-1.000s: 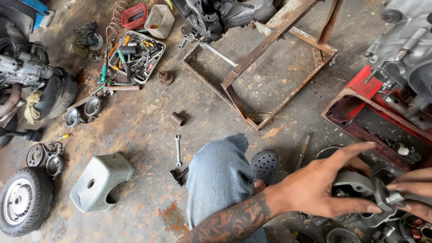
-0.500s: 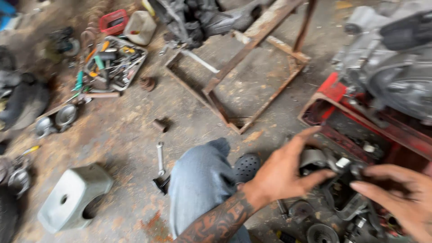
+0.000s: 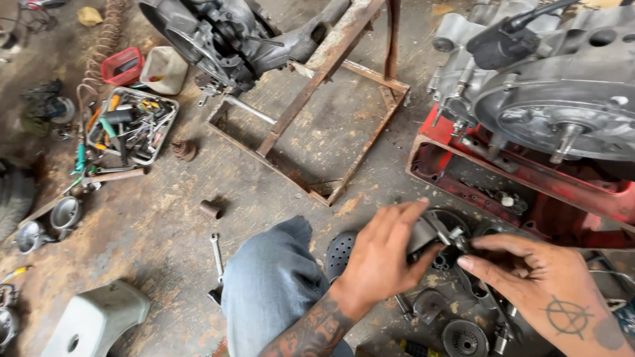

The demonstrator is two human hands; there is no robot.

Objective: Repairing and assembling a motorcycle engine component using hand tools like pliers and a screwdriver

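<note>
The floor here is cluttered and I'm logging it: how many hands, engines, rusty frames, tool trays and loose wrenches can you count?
Hands: 2, the left hand and the right hand, both on a small metal part
Engines: 2
Rusty frames: 1
Tool trays: 1
Loose wrenches: 1
Total: 7

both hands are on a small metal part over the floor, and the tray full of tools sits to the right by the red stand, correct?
Not quite: the head view shows the tool tray on the left, far from the red stand. Both the left hand and right hand do hold the small metal part.
</note>
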